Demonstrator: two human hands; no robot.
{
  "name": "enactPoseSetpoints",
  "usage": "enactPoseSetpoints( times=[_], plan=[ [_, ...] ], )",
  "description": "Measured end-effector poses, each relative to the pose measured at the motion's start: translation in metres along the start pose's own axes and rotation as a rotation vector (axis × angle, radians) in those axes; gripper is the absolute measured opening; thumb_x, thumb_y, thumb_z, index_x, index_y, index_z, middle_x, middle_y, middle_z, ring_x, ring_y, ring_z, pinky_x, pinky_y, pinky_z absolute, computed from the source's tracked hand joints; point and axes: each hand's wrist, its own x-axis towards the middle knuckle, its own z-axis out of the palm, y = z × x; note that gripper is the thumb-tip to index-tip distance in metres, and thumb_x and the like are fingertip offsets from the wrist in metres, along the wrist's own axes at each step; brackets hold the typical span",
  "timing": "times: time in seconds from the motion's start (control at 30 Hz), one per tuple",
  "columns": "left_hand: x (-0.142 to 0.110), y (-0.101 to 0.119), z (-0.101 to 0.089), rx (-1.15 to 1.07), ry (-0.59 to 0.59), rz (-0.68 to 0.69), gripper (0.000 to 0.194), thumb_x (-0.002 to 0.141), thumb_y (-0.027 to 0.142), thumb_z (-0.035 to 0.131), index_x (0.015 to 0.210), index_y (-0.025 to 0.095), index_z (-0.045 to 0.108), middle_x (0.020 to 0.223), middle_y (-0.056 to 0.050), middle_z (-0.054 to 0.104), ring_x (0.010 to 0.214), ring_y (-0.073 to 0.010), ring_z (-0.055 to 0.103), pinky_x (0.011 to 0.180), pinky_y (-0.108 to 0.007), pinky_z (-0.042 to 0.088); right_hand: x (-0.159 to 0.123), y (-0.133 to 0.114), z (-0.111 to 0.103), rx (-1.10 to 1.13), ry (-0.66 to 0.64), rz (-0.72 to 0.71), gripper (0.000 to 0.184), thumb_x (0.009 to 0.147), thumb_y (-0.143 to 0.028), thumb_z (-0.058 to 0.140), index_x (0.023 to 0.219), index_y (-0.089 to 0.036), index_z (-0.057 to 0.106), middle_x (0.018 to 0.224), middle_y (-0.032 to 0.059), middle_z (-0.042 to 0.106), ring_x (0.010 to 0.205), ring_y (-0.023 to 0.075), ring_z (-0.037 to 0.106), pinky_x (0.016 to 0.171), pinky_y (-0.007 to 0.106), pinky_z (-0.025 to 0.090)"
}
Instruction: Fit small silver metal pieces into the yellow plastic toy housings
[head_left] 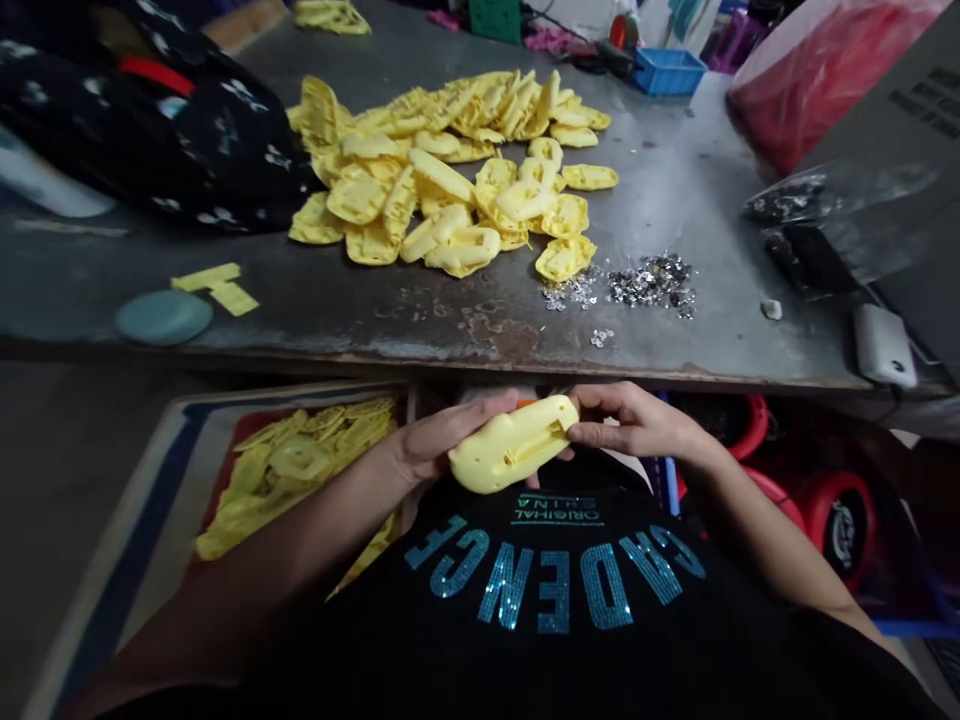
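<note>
One pale yellow shell (506,452) was held in front of a black shirt (517,660), below the near edge of the table (307,305). The left hand (446,435) was wrapped on its wider end; the right hand (634,420) was clamped on the other, thumb and fingers gripping it. Smooth, matte and elongated, the shell had rounded outlines, a long recessed slot, a squarish opening towards the right hand, and small holes near its ends.

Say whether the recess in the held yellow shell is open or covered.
Open: the recess in the yellow shell shows uncovered, between left hand and right hand.
</note>
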Motion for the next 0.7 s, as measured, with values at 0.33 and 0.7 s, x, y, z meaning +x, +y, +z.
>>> enactPoseSetpoints(
  times=[0.33,0.7],
  plan=[
    [0.031,0.022,-0.011,-0.219,0.155,0.149,0.073,0.089,0.059,0.084,0.15,0.021,0.071,0.13,-0.019,0.086,0.098,-0.0332,0.088,0.071,-0.033,0.07,-0.024,0.049,-0.078,-0.673,0.826,-0.009,0.021,0.105,-0.047,0.072,0.108,-0.028,0.082,0.104,0.0058,0.081,0.095,0.025,0.076,0.088,0.041,0.061],
    [0.048,0.044,-0.014,-0.286,0.364,0.302,0.064,0.096,0.065,0.07,0.143,0.023,0.078,0.13,-0.012,0.087,0.111,-0.0428,0.086,0.078,-0.051,0.075,-0.032,0.075,-0.135,-1.03,0.886,0.243,0.037,0.105,-0.044,0.066,0.138,-0.031,0.078,0.135,0.011,0.078,0.128,0.0369,0.067,0.111,0.06,0.051]
  ],
)
